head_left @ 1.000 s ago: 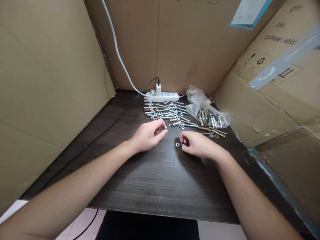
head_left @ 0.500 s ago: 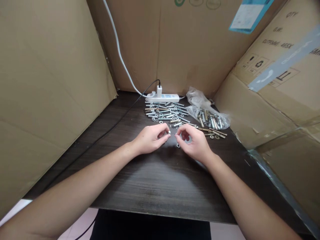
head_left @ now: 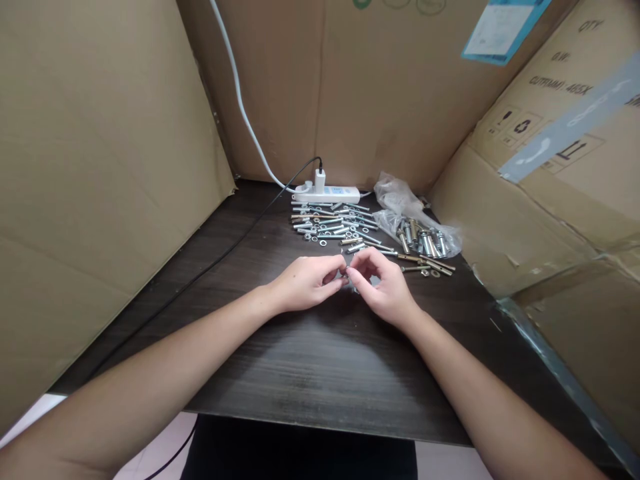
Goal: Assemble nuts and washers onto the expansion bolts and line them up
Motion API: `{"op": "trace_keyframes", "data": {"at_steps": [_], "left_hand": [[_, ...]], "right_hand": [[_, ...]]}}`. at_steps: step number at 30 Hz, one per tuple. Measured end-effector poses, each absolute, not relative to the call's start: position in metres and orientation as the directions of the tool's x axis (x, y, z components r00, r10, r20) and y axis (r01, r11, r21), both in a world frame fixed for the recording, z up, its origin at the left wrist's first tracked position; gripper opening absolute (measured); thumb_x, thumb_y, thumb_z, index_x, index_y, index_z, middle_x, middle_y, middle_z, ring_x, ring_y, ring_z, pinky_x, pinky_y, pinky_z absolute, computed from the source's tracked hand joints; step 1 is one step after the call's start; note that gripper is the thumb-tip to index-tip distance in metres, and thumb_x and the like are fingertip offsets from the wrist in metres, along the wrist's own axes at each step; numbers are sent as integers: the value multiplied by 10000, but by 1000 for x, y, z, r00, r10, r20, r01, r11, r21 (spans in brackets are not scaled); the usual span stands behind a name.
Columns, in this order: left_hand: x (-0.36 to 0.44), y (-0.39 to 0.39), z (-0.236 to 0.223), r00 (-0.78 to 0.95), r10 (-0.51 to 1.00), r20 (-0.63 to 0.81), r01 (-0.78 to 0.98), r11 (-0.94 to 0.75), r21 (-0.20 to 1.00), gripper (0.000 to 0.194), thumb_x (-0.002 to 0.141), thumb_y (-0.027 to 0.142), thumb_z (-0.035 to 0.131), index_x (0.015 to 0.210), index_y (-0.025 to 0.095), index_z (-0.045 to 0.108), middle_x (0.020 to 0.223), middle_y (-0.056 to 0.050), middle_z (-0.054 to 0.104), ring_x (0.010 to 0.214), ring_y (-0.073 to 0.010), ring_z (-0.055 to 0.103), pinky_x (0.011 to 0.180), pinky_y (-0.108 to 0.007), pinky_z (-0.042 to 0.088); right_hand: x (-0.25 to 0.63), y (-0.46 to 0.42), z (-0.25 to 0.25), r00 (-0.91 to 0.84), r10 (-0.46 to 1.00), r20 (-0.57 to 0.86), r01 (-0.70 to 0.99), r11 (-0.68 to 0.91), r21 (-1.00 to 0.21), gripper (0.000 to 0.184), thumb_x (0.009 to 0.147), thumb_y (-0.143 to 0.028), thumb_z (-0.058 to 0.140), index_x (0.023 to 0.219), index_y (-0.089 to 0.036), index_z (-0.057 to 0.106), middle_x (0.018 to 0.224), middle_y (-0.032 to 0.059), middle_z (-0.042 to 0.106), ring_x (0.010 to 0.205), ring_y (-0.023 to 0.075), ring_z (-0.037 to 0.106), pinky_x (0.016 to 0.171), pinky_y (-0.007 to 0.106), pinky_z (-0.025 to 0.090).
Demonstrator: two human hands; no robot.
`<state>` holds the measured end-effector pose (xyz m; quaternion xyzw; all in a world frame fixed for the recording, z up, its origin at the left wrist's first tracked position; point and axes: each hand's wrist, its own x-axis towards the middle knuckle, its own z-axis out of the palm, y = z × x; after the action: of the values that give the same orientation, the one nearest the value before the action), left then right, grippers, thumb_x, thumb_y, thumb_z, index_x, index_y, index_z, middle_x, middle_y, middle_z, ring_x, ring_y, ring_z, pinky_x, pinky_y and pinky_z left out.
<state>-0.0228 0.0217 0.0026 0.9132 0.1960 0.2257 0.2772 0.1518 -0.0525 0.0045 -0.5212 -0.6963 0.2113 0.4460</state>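
Observation:
Above the dark tabletop, the fingertips of my left hand (head_left: 315, 283) and my right hand (head_left: 383, 283) meet. My left thumb and fingers are closed on a small silver metal piece, mostly hidden now; only its end showed earlier. My right thumb and index finger pinch at the same spot, and what they hold is too small and covered to name. Just below my right fingertips lies a small metal ring (head_left: 357, 290), partly hidden. Beyond my hands are loose silver bolts (head_left: 330, 227), metal sleeves, washers (head_left: 323, 243) and nuts.
A white power strip (head_left: 327, 195) with a plugged-in charger stands behind the hardware. To the right, a clear plastic bag (head_left: 395, 193) lies by more bolts (head_left: 425, 240). A black cable (head_left: 220, 260) crosses the table's left side. Cardboard walls (head_left: 390, 100) enclose the back and sides.
My hands have come together; the gap between their fingertips has closed. The silver piece in my left fingers is now mostly covered. The camera view has shifted slightly.

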Motion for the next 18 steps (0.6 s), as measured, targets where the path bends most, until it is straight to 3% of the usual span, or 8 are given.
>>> {"op": "trace_keyframes", "data": {"at_steps": [7,18], "left_hand": [[-23,21,3,826,484,288,243,-767,594,163,895,316,476,815,180,513,670,36,513,577,-90,447,543,-213,322],[-22,23,3,826,499,260,279,-765,581,166,892,327,476,813,184,506,678,34,521,570,-93,451,545,-216,327]], "right_hand": [[152,-50,1,-50,962,269,412,265,-872,112,836,-286,551,812,-192,496,749,5,544,661,126,524,613,255,442],[153,-50,1,-84,951,298,502,299,-812,105,859,-291,519,827,-193,502,743,4,550,643,122,512,598,245,426]]}}
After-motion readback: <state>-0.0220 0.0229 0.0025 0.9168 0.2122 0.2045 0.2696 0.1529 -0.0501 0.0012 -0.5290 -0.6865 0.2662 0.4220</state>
